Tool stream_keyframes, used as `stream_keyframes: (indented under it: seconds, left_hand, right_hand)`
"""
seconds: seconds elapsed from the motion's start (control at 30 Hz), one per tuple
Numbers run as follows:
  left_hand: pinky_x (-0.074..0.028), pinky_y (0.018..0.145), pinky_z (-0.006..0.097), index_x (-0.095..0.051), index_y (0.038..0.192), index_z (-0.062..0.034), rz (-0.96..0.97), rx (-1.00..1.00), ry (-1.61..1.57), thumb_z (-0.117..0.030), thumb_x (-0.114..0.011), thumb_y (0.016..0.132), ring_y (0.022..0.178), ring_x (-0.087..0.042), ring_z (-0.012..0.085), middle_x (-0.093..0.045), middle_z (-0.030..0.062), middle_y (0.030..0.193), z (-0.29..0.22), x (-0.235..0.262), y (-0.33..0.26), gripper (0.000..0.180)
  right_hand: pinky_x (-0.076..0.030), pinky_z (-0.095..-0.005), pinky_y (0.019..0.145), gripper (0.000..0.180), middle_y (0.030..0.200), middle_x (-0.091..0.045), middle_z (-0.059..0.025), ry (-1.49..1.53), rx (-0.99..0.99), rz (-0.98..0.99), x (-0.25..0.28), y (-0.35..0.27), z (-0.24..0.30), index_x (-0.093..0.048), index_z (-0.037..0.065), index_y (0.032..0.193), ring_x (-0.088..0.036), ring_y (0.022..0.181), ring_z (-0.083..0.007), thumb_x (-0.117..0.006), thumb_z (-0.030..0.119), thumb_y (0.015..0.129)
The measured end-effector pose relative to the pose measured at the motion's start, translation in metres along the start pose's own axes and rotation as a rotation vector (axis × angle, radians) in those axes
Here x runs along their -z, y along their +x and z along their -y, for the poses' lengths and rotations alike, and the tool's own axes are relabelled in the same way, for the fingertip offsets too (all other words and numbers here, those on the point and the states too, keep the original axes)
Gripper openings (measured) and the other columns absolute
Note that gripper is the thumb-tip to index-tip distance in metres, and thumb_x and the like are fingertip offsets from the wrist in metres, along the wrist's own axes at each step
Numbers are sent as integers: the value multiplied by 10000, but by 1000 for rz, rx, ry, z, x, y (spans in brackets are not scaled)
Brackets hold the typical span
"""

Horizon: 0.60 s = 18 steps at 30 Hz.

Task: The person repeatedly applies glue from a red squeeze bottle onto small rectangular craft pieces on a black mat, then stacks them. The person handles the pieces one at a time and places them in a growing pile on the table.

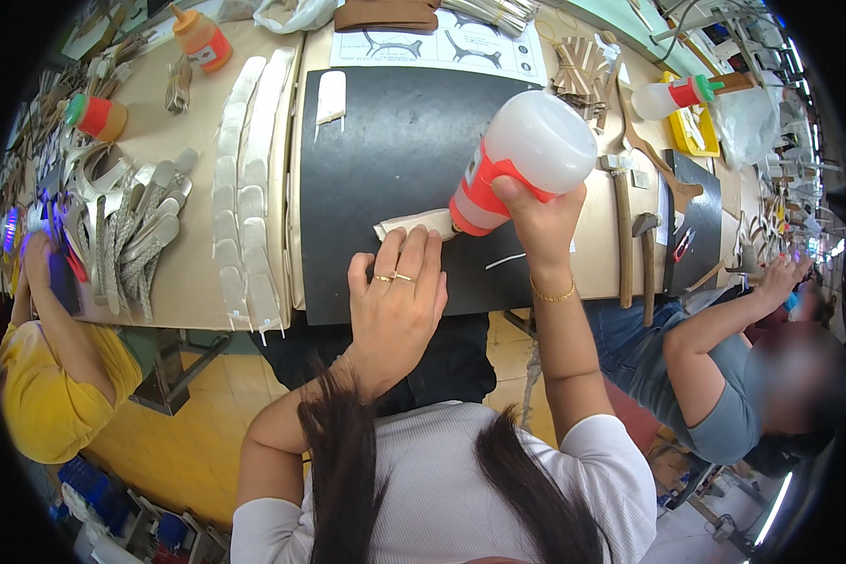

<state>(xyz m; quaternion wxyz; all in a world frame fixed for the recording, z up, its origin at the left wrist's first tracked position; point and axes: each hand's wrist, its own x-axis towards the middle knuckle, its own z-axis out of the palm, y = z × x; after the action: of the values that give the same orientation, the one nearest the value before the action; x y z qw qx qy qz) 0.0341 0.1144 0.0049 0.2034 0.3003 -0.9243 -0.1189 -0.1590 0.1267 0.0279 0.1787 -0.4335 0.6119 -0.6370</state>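
Note:
My right hand (pixel 547 214) is wrapped round a translucent squeeze bottle (pixel 541 127) with a red label. The bottle is tipped, its narrow end down against a pale strap piece (pixel 395 224) on the black mat (pixel 367 169). Whether liquid comes out cannot be made out. With fingers stretched out, my left hand (pixel 399 296) presses the strap piece from the near side. Part of that piece is hidden under the fingertips. A thin white strip (pixel 506 261) lies right of it, and another pale piece (pixel 331 98) lies at the mat's far left.
Rows of pale straps (pixel 253 179) line the mat's left. Beyond them lie a strap pile (pixel 146 226) and an orange bottle (pixel 202 39). Hammers (pixel 624 235), a yellow tray (pixel 694 127) and a green-capped bottle (pixel 667 96) stand right. Co-workers sit on both sides.

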Motion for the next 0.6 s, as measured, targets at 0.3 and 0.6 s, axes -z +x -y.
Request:
stream_keyframes:
  seconds: [0.3, 0.6]
  left_hand:
    - [-373, 945, 433, -635, 1229, -36, -10, -15, 21, -209, -717, 803, 1178, -519, 234, -585, 74, 1233, -1, -2, -4, 467]
    - [-324, 1023, 467, -590, 1308, -47, 31, -12, 58, -206, -727, 820, 1236, -506, 247, -568, 94, 1318, -3, -4, -10, 532]
  right_hand:
    - [-532, -314, 834, 630, 1073, -666, -88, 290, 31, -169, 5, -4, -11, -589, -34, 1183, -645, 961, -169, -862, 356, 772]
    - [-530, -314, 836, 505, 1056, -682, -94, 227, 23, -97, -1, -2, -18, -613, -37, 1150, -651, 950, -165, -856, 216, 786]
